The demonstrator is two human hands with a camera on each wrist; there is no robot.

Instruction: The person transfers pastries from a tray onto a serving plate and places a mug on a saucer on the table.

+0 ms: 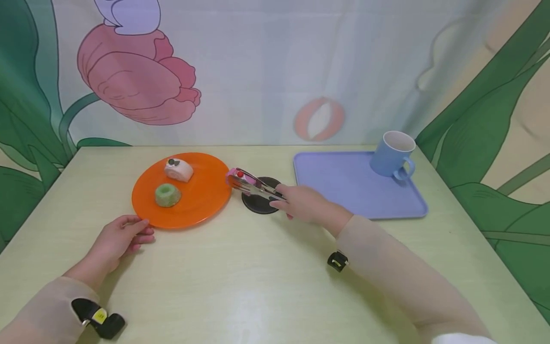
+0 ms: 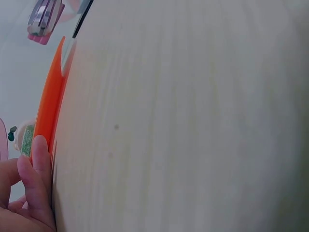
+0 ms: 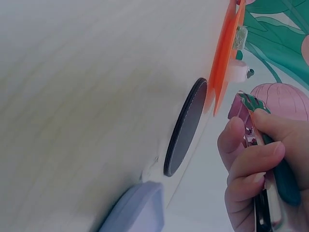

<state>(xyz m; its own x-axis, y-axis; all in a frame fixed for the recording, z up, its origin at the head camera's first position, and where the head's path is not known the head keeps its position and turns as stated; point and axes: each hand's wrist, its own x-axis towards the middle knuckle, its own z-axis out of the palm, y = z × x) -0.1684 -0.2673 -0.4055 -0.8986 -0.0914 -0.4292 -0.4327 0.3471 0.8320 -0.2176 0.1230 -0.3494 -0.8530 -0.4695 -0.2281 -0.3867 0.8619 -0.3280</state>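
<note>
My right hand (image 1: pixel 302 203) grips metal tongs (image 1: pixel 263 192), also seen with a dark green handle part in the right wrist view. Between the tips of the tongs is a small pink cake (image 1: pixel 234 173) with a red topping, held above the table between the orange plate (image 1: pixel 197 210) and a black round coaster (image 1: pixel 258 205). At the near left rim of the plate, my left hand (image 1: pixel 122 236) pinches the edge, its fingers low against the rim in the left wrist view. On the plate lie a white roll cake (image 1: pixel 180 170) and a green ring-shaped cake (image 1: pixel 167 195).
A lavender tray (image 1: pixel 335 186) lies right of the coaster. At its back right corner stands a blue mug (image 1: pixel 386 155), handle toward the near right. A curtain (image 1: pixel 258 71) with printed flowers hangs behind the pale table (image 1: pixel 223 282).
</note>
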